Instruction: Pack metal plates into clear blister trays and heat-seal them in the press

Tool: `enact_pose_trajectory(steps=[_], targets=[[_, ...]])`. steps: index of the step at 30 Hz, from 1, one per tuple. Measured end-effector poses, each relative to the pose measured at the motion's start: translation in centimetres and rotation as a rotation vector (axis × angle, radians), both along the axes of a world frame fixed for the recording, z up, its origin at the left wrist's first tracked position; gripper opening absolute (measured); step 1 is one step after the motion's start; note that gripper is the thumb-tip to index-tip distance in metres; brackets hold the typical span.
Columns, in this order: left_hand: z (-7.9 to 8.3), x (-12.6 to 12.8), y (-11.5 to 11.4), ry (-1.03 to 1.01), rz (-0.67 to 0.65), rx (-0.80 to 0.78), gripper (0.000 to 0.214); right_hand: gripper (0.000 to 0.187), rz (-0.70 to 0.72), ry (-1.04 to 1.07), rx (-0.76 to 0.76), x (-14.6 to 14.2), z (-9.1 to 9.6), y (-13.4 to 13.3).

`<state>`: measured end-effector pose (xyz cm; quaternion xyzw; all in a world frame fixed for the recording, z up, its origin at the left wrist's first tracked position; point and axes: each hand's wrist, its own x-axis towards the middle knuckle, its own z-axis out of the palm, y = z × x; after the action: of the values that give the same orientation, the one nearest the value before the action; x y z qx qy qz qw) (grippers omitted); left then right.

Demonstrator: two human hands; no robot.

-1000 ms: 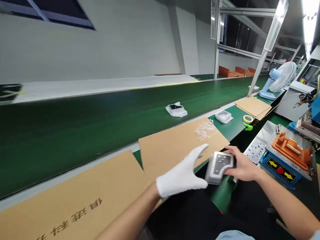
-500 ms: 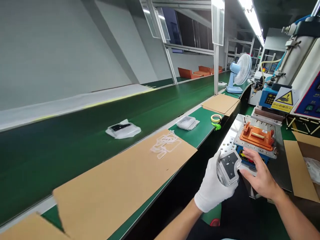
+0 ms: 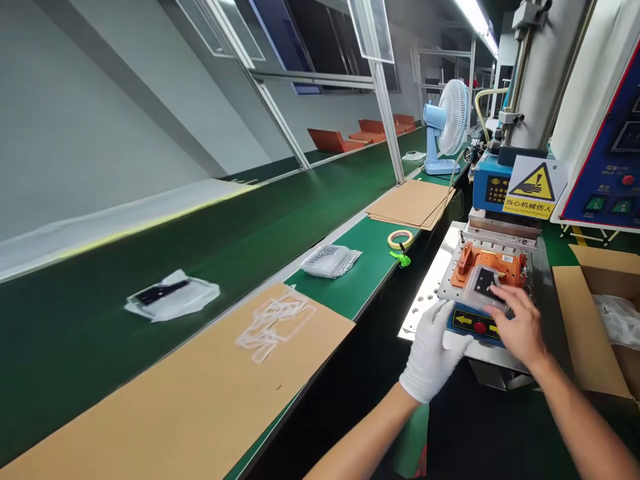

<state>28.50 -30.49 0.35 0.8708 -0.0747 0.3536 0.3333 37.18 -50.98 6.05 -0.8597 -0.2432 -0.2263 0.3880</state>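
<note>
My right hand [image 3: 517, 325], bare, pinches a clear plastic piece with a black patch [image 3: 483, 283] by its near edge. The piece is tilted over the front of the orange fixture [image 3: 513, 262] on the press's metal plate; whether it touches the fixture I cannot tell. Just left of the blue base with yellow arrows and a red button [image 3: 479, 328] is my left hand [image 3: 434, 350], in a white glove. Its fingers are apart and nothing shows in them.
A press head with a hand-hazard sign [image 3: 531, 188] stands above the fixture. Right of it is an open carton [image 3: 575, 320]. Leftward are cardboard [image 3: 190, 400], stacked clear pieces [image 3: 331, 261], a tape roll [image 3: 400, 239], a bagged part [image 3: 173, 297] and a blue fan [image 3: 436, 133].
The clear piece has gone from my left hand to over the orange fixture, now in my right hand. My left hand has opened. The view has turned right and closer to the press.
</note>
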Motion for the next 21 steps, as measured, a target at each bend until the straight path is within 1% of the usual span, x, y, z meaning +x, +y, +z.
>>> enact_pose_trajectory(steps=[2, 4, 6, 8, 10, 12, 16, 18, 19, 21], targets=[[-0.8, 1.2, 3.0, 0.104, 0.038, 0.007, 0.048, 0.033, -0.023, -0.02, -0.072, 4.4, 0.5, -0.8], [-1.8, 2.3, 5.6, 0.204, 0.111, 0.02, 0.035, 0.034, -0.011, -0.003, -0.145, 7.9, 1.0, -0.9], [-2.7, 3.0, 7.4, 0.329, 0.144, 0.044, 0.031, 0.035, 0.0, 0.024, -0.214, 10.3, 1.0, -0.7], [-3.3, 3.6, 8.2, 0.451, 0.128, 0.095, 0.034, 0.034, 0.005, 0.047, -0.305, 11.7, 0.8, -0.5], [-3.4, 4.0, 8.2, 0.539, 0.101, 0.159, 0.042, 0.034, 0.031, 0.067, -0.405, 12.5, 0.4, -0.5], [-3.3, 4.6, 7.8, 0.615, 0.098, 0.205, 0.056, 0.034, 0.065, 0.08, -0.471, 13.0, -0.1, -0.7], [-3.4, 5.9, 7.6, 0.841, 0.15, 0.21, 0.094, 0.035, 0.082, 0.068, -0.511, 12.9, -0.2, -0.8], [-3.7, 6.4, 8.0, 0.937, 0.184, 0.198, 0.106, 0.034, 0.094, 0.027, -0.498, 12.1, 0.2, -1.0], [-3.8, 6.6, 8.2, 0.97, 0.195, 0.197, 0.11, 0.035, 0.096, 0.002, -0.465, 11.5, 0.3, -1.2], [-4.2, 6.9, 8.6, 0.999, 0.212, 0.21, 0.113, 0.035, 0.052, -0.05, -0.325, 10.2, 0.5, -2.1]])
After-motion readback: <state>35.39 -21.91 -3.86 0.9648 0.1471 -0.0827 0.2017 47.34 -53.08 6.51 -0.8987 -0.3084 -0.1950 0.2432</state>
